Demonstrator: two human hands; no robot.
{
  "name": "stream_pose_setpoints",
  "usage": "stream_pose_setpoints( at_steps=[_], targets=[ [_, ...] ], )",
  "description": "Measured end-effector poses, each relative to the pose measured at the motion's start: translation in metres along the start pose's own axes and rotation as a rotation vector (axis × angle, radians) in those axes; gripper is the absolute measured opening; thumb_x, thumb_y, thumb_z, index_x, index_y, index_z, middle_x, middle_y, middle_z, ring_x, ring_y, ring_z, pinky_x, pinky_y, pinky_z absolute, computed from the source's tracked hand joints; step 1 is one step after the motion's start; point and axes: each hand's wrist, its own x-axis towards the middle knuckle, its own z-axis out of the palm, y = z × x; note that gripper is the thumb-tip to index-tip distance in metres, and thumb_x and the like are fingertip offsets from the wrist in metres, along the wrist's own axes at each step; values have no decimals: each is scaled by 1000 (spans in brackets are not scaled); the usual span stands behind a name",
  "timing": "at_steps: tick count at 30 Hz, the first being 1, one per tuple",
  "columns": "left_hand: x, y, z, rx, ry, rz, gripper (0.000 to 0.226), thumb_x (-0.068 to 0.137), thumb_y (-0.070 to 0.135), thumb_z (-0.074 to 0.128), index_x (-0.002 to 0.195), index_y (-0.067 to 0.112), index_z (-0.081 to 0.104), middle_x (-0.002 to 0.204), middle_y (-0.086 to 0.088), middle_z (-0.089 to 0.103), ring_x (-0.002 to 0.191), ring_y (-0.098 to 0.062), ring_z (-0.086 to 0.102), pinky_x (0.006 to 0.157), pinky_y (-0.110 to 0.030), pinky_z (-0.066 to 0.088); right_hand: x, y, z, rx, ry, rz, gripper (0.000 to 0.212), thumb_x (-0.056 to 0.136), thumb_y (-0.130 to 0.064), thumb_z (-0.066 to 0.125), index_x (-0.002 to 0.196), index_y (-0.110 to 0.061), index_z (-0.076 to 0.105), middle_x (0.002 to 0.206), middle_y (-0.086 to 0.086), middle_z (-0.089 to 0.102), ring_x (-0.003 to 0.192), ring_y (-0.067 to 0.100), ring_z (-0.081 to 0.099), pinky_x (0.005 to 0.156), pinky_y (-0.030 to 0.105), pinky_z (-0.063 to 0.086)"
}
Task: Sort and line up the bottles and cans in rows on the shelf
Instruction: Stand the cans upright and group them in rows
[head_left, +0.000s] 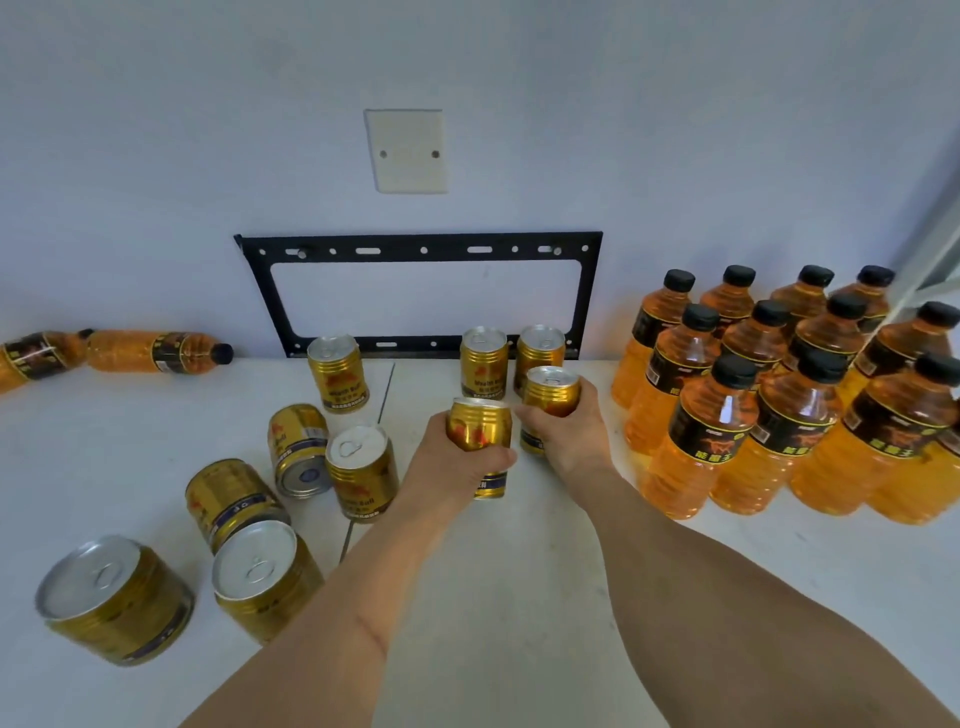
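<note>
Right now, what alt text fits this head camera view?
Each hand, left hand and right hand, grips a gold can above a white shelf. Loose cans lie left; orange bottles stand in rows right.

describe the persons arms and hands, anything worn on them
Both forearms are bare up to the frame edge: no sleeves show. The left hand and right hand wear no gloves, and no watch, bracelet or ring shows on the visible wrists and fingers. No markings show on either arm.
</note>
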Motion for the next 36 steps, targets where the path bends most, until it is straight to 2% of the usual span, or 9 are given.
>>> stream_pose_setpoints(
  at_steps=[4, 8, 12, 18, 20, 24, 27, 32, 36],
  targets=[
    [7, -1, 3, -27, 34, 9, 72, 69, 20, 86, 126, 26, 42, 111, 4, 60, 100, -15, 61, 85, -36, 55, 7, 1, 3, -2, -40, -8, 88, 79, -23, 82, 148, -30, 28, 141, -5, 49, 129, 17, 46, 107, 38, 38],
    [14, -2, 4, -21, 82, 18, 80, 69, 19, 86, 134, 23, 40, 117, 1, 58, 107, -19, 59, 89, -38, 54, 10, 3, 4, -12, -56, -7, 90, 79, -22, 81, 149, -30, 25, 143, -4, 48, 131, 19, 45, 109, 39, 38],
    [19, -2, 6, 21, 108, 19, 85, 71, 19, 85, 139, 23, 35, 122, 2, 54, 110, -17, 55, 86, -32, 50, 14, 2, 5, -39, -56, 15, 92, 79, -23, 82, 150, -30, 24, 145, -4, 46, 133, 20, 44, 109, 39, 38],
    [27, -3, 9, 93, 157, 41, 89, 69, 24, 87, 141, 23, 35, 130, 0, 54, 117, -20, 54, 97, -36, 50, 6, 5, 2, -208, -46, 46, 101, 76, -33, 84, 154, -26, 19, 156, -2, 32, 142, 22, 33, 113, 41, 33],
    [31, -1, 12, 118, 174, 69, 89, 69, 25, 86, 142, 22, 35, 133, -1, 54, 118, -20, 54, 97, -35, 49, -6, 7, 1, -357, -9, 47, 92, 83, -38, 76, 154, -20, 20, 156, 2, 29, 142, 24, 33, 112, 40, 34],
    [43, 0, 19, 180, 172, 101, 91, 70, 26, 86, 143, 23, 32, 138, -1, 51, 124, -23, 51, 102, -39, 46, -35, 18, 1, -661, 13, -39, 63, 94, -36, 59, 148, -16, 32, 147, 5, 38, 133, 24, 41, 108, 37, 38],
    [52, -1, 24, 207, 154, 117, 91, 73, 24, 85, 145, 25, 29, 143, 0, 48, 129, -22, 48, 99, -35, 43, -47, 20, -5, -770, -12, -113, 58, 97, -36, 52, 148, -16, 33, 147, 4, 38, 133, 22, 41, 109, 36, 38],
    [57, -4, 26, 176, 139, 102, 91, 74, 22, 84, 146, 26, 28, 144, 0, 46, 131, -23, 46, 102, -38, 42, -51, 24, -17, -818, -69, -168, 52, 97, -32, 51, 145, -17, 40, 145, 1, 40, 131, 21, 43, 108, 34, 40],
    [45, -12, 16, 204, 139, 67, 93, 72, 26, 85, 146, 19, 29, 144, -4, 46, 131, -25, 47, 101, -39, 42, -66, 22, -15, -917, -119, -188, 50, 98, -33, 49, 144, -16, 42, 143, 4, 43, 128, 24, 46, 105, 37, 43]
  ],
)
